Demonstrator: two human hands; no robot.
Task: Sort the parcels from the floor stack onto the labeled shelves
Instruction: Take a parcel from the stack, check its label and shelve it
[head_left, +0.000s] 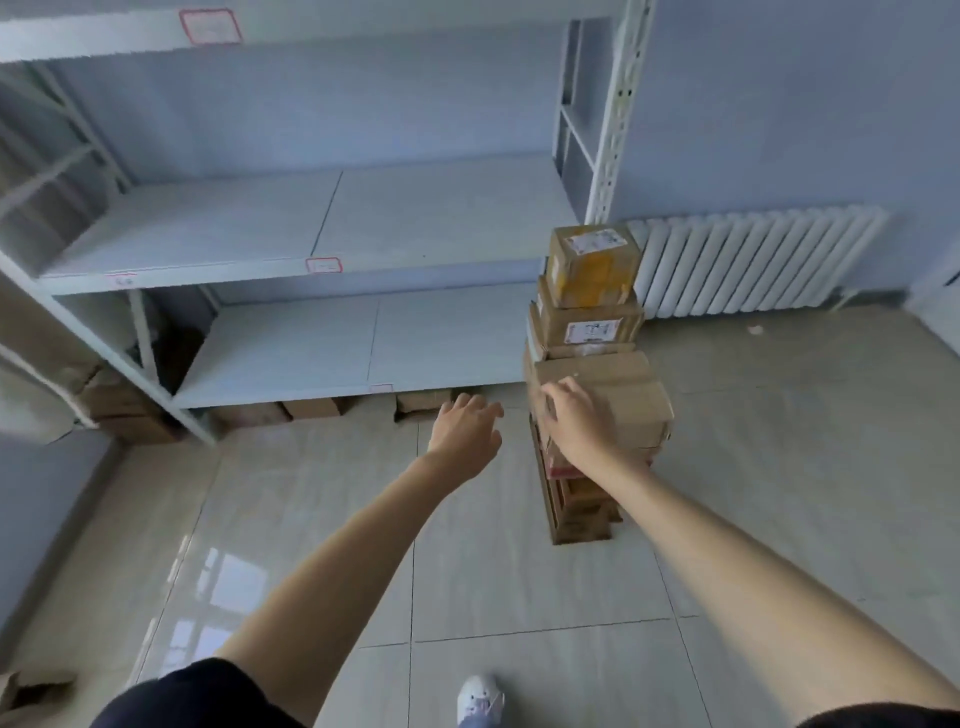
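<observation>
A tall stack of cardboard parcels (597, 364) stands on the tiled floor right of the shelving. Its top parcel (592, 262) has yellow tape and a white label; the one below (589, 325) also carries a label. My right hand (574, 415) reaches out in front of a larger plain box (623, 395) in the middle of the stack, fingers spread, holding nothing. My left hand (467, 434) hovers open just left of the stack, apart from it. White metal shelves (311, 270) with red-bordered labels (323, 265) stand at the left.
Several cardboard boxes (311, 408) lie under the lowest shelf and at the far left. A white radiator (753, 260) lines the wall behind the stack. My white shoe (479, 699) shows at the bottom on the glossy floor tiles.
</observation>
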